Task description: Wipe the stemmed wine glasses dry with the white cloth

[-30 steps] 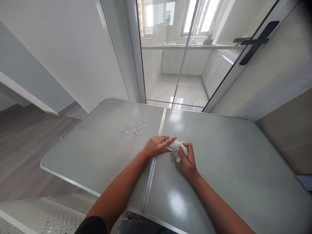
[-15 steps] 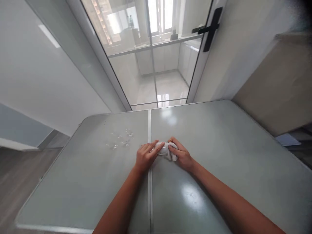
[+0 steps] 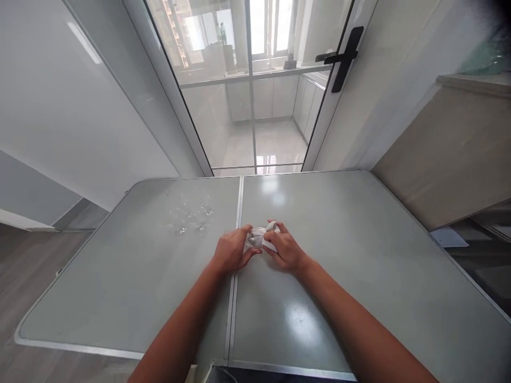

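Note:
Near the table's middle seam, my left hand (image 3: 231, 251) is closed round the side of a small clear glass (image 3: 255, 239), thumb below and fingers above. My right hand (image 3: 288, 251) grips a white cloth (image 3: 271, 246), which is bunched against the glass's right end. The glass lies tilted sideways between both hands, and its far left part is hidden by my left fingers. To the left of my hands stand several clear stemmed glasses (image 3: 202, 229), faint against the tabletop.
The grey-green folding table (image 3: 159, 287) has a metal rim and a centre seam. Beyond its far edge is a glazed door (image 3: 275, 106) with a black handle (image 3: 346, 58). A beige panel (image 3: 447, 154) stands along the right side.
My left hand has shifted from lying over the glass to holding its side. My right hand has turned, with the cloth now bunched closer to the glass. The view has tilted slightly.

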The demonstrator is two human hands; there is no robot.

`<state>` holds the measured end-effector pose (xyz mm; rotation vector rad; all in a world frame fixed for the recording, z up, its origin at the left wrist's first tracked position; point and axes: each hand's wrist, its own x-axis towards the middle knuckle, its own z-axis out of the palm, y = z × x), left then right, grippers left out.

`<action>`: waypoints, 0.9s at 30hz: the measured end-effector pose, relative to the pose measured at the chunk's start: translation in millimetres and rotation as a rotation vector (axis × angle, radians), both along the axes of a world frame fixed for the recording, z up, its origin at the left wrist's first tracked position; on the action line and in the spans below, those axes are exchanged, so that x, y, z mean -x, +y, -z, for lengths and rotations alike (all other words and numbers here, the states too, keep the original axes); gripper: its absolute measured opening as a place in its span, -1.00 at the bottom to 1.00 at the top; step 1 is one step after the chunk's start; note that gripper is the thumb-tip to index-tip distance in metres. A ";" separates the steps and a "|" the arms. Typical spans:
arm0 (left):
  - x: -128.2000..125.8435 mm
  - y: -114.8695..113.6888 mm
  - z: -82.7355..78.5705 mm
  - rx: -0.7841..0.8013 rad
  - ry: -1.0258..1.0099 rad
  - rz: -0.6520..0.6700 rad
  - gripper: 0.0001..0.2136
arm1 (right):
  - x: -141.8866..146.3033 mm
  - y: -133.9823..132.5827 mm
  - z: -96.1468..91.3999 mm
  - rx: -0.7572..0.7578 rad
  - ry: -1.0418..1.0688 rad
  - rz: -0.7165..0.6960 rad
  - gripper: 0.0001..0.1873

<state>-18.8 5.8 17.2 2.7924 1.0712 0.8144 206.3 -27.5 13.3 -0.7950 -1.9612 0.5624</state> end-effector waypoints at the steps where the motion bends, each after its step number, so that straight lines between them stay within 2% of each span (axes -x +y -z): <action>1: 0.5 -0.5 0.6 0.005 0.036 -0.008 -0.44 | -0.9 0.5 1.0 -0.032 -0.028 0.000 -0.90; 3: 0.2 -0.3 1.4 -0.019 0.074 -0.038 -0.43 | -0.3 0.5 4.2 0.019 0.006 0.021 -0.91; 7: -1.6 4.9 1.8 -0.145 0.075 -0.060 -0.45 | 7.2 -0.3 10.7 0.389 0.361 0.097 -0.80; 10: -0.5 8.7 3.6 -0.220 0.062 -0.069 -0.50 | 11.2 1.8 11.5 0.530 0.557 0.065 -0.72; 13: 2.1 8.7 7.9 -0.275 0.050 -0.062 -0.51 | 10.3 5.0 10.3 0.559 0.583 0.000 -0.69; 19: 4.7 7.3 11.6 -0.394 -0.015 -0.027 -0.49 | 7.0 7.8 7.9 0.515 0.592 -0.012 -0.67; 27: 2.0 9.9 8.7 -0.344 -0.016 0.000 -0.53 | 5.8 3.6 2.4 0.559 0.748 0.008 -0.63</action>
